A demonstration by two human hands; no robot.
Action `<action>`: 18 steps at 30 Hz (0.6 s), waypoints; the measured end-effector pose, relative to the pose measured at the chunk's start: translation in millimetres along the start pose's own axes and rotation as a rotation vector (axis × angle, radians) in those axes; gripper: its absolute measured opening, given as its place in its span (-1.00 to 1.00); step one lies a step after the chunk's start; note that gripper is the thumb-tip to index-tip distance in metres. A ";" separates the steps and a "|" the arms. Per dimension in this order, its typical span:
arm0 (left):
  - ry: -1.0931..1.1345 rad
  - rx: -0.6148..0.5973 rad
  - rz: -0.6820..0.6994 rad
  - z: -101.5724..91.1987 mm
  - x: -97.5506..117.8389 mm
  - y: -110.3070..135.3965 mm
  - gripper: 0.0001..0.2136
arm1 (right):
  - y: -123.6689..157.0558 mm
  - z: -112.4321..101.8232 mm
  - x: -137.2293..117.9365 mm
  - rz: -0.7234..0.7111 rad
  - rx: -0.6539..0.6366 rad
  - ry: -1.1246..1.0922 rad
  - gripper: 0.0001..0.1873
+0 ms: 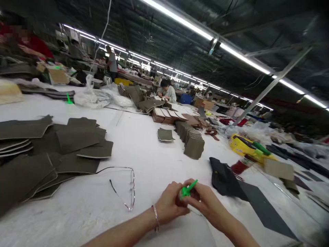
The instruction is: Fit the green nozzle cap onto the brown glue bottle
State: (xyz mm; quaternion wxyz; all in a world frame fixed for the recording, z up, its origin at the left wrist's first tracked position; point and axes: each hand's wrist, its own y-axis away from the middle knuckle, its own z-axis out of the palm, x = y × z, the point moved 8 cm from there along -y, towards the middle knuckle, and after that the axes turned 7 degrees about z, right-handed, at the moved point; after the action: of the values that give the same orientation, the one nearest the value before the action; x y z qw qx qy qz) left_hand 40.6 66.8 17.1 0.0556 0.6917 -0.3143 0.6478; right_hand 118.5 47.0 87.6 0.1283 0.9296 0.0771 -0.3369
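Observation:
My left hand (170,203) and my right hand (205,201) meet just above the white table (144,151), low in the middle of the view. Both are closed around a small green plastic tool (188,189) whose tip sticks up between them. A bracelet sits on my left wrist. A pair of wire-framed glasses (125,187) lies unfolded on the table a little to the left of my left hand. A black fabric piece (226,178) lies to the right of my right hand.
Olive-grey cut pieces (59,147) lie spread at the left, and a fanned row of them (191,139) stands beyond my hands. A yellow bag (244,145) and scraps are at the right. Other people work at tables farther back.

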 end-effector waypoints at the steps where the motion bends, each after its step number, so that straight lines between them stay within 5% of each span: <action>1: 0.090 -0.051 -0.031 2.5 2.6 1.7 -0.63 | 3.9 -2.2 -4.9 -0.009 -0.011 0.004 -0.92; 7: 0.497 -0.272 -0.158 12.8 25.0 15.7 -0.49 | 28.9 -16.0 -32.2 -0.023 -0.016 0.016 -0.93; 12: 0.447 -0.305 -0.154 2.7 41.9 20.1 -0.35 | 51.3 -27.3 -55.8 -0.059 -0.008 0.007 -0.91; 18: 0.552 -0.627 -0.060 14.8 83.5 32.5 -0.48 | 80.1 -36.8 -77.8 -0.097 -0.102 0.008 -0.79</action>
State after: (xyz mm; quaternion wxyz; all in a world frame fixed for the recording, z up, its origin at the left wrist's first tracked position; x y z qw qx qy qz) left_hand 33.8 3.4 81.9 0.3647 0.4505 -0.4493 0.6799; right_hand 99.9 -23.3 180.1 0.1588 0.9182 0.1397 -0.3349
